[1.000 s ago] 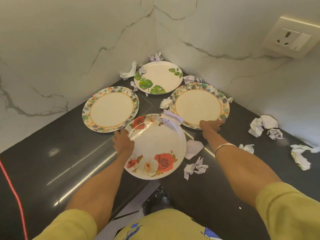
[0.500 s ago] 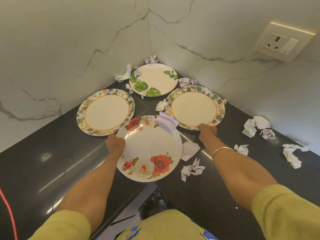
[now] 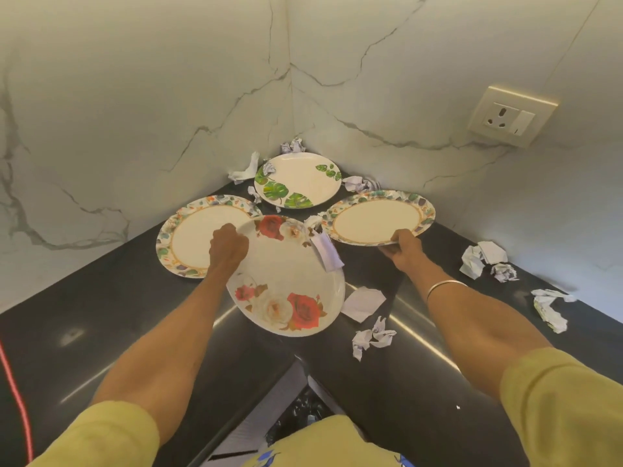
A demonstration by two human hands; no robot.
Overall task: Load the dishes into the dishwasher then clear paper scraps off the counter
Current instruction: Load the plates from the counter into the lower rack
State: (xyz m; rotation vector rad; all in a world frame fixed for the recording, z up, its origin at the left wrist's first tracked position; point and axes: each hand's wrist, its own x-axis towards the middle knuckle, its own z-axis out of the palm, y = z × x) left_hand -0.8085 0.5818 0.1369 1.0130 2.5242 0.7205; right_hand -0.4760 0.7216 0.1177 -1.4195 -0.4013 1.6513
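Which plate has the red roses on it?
The rose plate gripped by the left hand, nearest the person. The other three plates show green leaves or patterned rims.

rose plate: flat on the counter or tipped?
Tipped. The left hand grips the rose plate at its far rim, and that rim overlaps the plate on the left. A paper scrap lies on it.

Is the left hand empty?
No, the left hand grips the rim of the round white rose-printed plate, tilted above the black counter.
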